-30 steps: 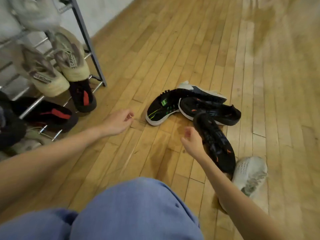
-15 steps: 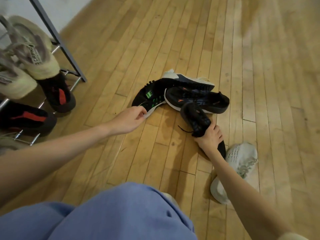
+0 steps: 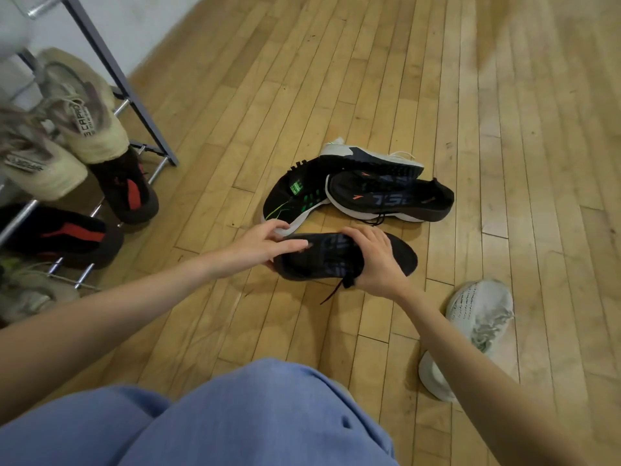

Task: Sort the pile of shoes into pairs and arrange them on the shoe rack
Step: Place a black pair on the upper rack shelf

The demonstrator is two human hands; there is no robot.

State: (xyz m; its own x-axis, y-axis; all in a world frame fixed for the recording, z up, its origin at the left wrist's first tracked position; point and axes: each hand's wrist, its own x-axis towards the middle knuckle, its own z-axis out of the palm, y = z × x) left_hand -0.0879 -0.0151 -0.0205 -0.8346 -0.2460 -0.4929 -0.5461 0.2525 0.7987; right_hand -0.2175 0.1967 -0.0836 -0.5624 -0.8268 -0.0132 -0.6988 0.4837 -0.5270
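Note:
I hold a black running shoe (image 3: pixel 322 260) just above the wooden floor, lying crosswise. My right hand (image 3: pixel 376 260) grips its middle over the laces, and my left hand (image 3: pixel 268 247) clasps its toe end. Behind it lies a small pile: a black shoe with green marks (image 3: pixel 295 196), a matching black shoe with orange marks (image 3: pixel 389 196), and a white and navy shoe (image 3: pixel 369 156) partly under them. A white knit shoe (image 3: pixel 477 317) lies at the right, beside my forearm. The shoe rack (image 3: pixel 134 89) stands at the left.
On the rack sit two beige sneakers (image 3: pixel 74 112) above a pair of black shoes with red stripes (image 3: pixel 67 230), and a pale shoe (image 3: pixel 27 294) lower down. My blue-clad knee (image 3: pixel 262 415) fills the bottom. Bare wooden floor stretches to the right and back.
My right hand lifted the black shoe off the pile and turned it crosswise. My left hand moved over from the green-marked shoe and took hold of its toe.

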